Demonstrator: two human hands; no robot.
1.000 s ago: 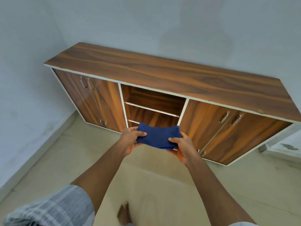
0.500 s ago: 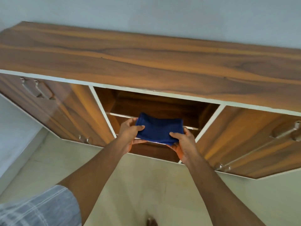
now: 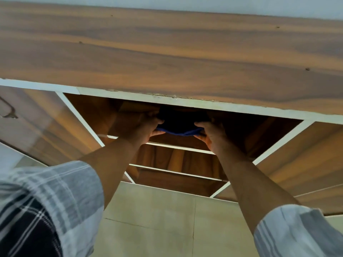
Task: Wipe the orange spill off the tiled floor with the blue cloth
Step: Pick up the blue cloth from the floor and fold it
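On the far left we see a closed cabinet door (image 3: 37, 123) with a metal handle (image 3: 7, 111), and at the near left our checked sleeve (image 3: 46, 206). Our left hand (image 3: 143, 129) reaches into the top open compartment (image 3: 96, 114) of the wooden cabinet (image 3: 167, 52) and grasps the left end of the blue cloth (image 3: 179, 131), with the thumb under it and the fingers curled over it. The cloth hangs between both hands, just above the upper shelf (image 3: 178, 146); most of it is in dark shadow, and only its near edge looks blue. Our right hand (image 3: 213, 134) grasps the right end in the same way. Below the arms lies the pale tiled floor (image 3: 157, 219), and at the near right the other sleeve (image 3: 297, 232).
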